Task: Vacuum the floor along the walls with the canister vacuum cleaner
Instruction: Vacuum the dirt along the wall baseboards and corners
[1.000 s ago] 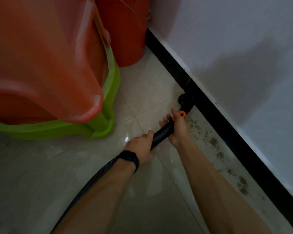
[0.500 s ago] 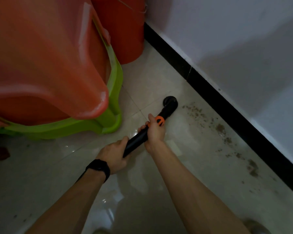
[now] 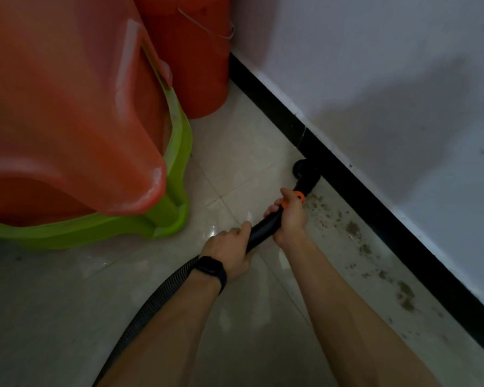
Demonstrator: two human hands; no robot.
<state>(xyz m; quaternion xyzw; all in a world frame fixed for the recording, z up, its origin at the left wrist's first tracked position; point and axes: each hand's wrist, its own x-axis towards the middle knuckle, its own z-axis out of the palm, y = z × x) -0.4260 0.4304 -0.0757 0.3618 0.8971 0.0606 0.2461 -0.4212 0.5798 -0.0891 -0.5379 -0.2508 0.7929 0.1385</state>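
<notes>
Two hands grip the black vacuum tube [image 3: 263, 229]: right hand [image 3: 290, 217] by its orange ring [image 3: 299, 196], left hand [image 3: 229, 252] just behind | nozzle [image 3: 305, 173] on the floor [image 3: 235, 152], against the black skirting [image 3: 375, 210] | dirt specks [image 3: 353, 228] along the wall [image 3: 375, 79] beside it | ribbed hose [image 3: 157, 300] trails back under the left arm [image 3: 168, 331]

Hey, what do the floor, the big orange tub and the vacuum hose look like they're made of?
Floor: likely glazed ceramic tile with a glossy finish; it shows light reflections and thin grout lines.
Orange tub: moulded plastic, semi-gloss and slightly translucent, with a whitish scuffed rim corner.
Vacuum hose: probably flexible plastic, dull black, with close ribbing along its length.
</notes>
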